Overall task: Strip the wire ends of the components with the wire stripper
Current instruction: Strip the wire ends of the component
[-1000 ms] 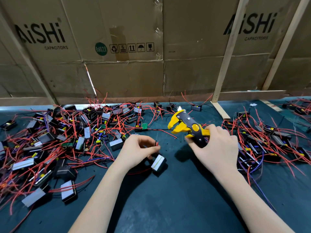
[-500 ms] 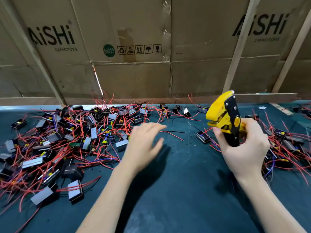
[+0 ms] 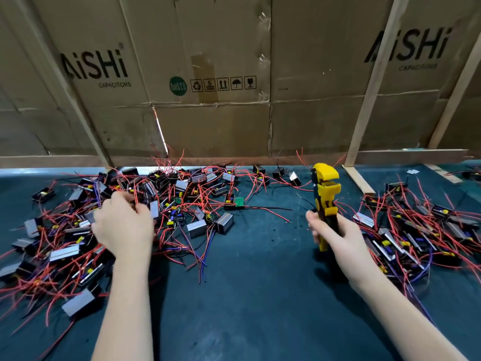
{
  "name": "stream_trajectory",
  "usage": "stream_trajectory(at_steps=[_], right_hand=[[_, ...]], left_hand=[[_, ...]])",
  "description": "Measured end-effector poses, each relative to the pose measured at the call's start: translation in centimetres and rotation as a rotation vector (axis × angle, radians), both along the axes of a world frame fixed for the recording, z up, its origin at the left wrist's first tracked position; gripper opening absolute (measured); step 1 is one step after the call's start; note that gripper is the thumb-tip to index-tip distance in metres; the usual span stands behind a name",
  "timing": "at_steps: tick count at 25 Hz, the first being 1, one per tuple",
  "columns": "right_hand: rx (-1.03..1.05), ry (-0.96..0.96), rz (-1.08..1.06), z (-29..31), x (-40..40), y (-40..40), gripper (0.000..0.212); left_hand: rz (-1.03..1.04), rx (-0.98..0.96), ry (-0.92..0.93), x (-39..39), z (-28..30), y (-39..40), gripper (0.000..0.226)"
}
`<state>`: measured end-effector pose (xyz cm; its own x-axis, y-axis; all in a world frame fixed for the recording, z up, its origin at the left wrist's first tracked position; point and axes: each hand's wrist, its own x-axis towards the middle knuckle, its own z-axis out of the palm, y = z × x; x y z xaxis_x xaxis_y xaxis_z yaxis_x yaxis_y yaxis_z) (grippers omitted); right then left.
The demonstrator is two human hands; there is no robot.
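My right hand point(image 3: 335, 235) grips the black handles of the yellow wire stripper point(image 3: 325, 188) and holds it upright, jaws pointing up, above the mat right of centre. My left hand point(image 3: 122, 225) lies back-up on the left pile of components point(image 3: 65, 254), small black and grey boxes with red wires. Its fingers curl down among the wires; they hide whether anything is gripped. A second pile of components point(image 3: 416, 230) lies just right of the stripper.
The table has a dark teal mat point(image 3: 260, 295). A cardboard wall point(image 3: 221, 121) with slanted wooden slats point(image 3: 364, 100) closes off the back edge. Loose components and red wires point(image 3: 265, 207) trail across the far middle of the mat.
My left hand let go of the component it held in the middle and moved left onto the pile. My right hand raised the stripper from tilted left to upright.
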<state>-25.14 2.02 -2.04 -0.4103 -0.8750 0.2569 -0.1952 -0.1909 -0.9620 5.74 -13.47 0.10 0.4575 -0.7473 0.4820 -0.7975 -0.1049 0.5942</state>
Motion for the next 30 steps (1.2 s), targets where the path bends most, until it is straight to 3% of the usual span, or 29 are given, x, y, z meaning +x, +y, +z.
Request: stream_trajectory(at_steps=[2,4,8,10,15,17,22,25,27,30], right_hand=[[0.104,-0.100,0.001,-0.3,-0.2,-0.4,0.065],[0.154,-0.161,0.005,-0.2,-0.4,-0.6,0.060],[0.159,-0.185,0.015,-0.2,-0.8,-0.5,0.057],[0.169,-0.173,0.023,-0.2,-0.7,-0.5,0.057],[0.177,-0.171,0.037,0.1,-0.7,-0.3,0.057],[0.182,-0.163,0.039,0.2,-0.6,-0.2,0.055],[0.194,-0.151,0.049,0.1,-0.8,-0.3,0.054],[0.204,-0.173,0.055,0.1,-0.8,-0.3,0.053],[0.198,-0.180,0.058,0.1,-0.8,-0.3,0.053],[0.199,-0.179,0.058,0.2,-0.8,-0.3,0.053]], left_hand=[[0.033,0.216,-0.065,1.4,-0.7,-0.3,0.024],[-0.004,0.308,-0.154,1.2,-1.3,-0.4,0.029],[-0.025,0.147,-0.193,0.4,-1.4,-1.0,0.047],[-0.080,0.072,-0.226,-0.1,-1.5,-1.5,0.044],[-0.034,0.265,-0.289,-2.2,-2.9,-2.4,0.049],[-0.053,0.199,-0.200,-1.9,-3.1,-2.5,0.047],[-0.144,-0.071,0.288,-0.2,-2.0,-2.3,0.038],[-0.252,-0.101,0.503,-0.1,-1.6,-1.8,0.023],[-0.267,-0.065,0.489,-0.4,-1.6,-1.7,0.025],[-0.293,0.030,0.433,-0.3,-1.8,-1.8,0.045]])
